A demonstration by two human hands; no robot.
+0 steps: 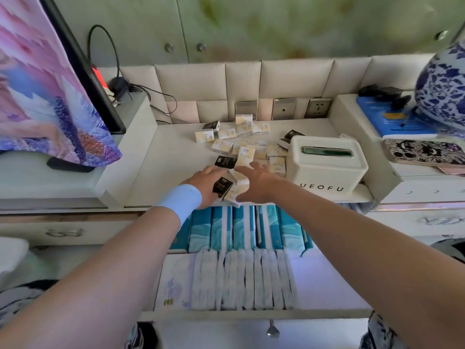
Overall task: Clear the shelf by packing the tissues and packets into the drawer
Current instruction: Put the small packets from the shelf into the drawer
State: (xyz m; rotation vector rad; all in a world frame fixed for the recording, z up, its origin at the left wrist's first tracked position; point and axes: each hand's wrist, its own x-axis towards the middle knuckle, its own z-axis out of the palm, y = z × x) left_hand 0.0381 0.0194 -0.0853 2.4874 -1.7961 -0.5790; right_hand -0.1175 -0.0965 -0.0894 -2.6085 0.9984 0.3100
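Observation:
Several small tissue packets (247,133), cream and black, lie scattered on the white shelf (173,157). My left hand (205,183) and my right hand (258,183) are at the shelf's front edge, palms turned inward. They press a small cluster of packets (235,186) between them, one black packet against my left hand. The fingers of both hands reach forward, fairly straight. Below the shelf the drawer (327,280) stands pulled out, holding teal tissue packs (221,230) at the back and white wrapped packs (241,280) in front.
A white tissue box (327,167) marked UEOFU stands on the shelf's right side. Right of it are a patterned phone (425,152), a blue box and a blue-and-white vase (442,89). A cloth-covered screen (50,84) stands at the left. Wall sockets sit behind the shelf.

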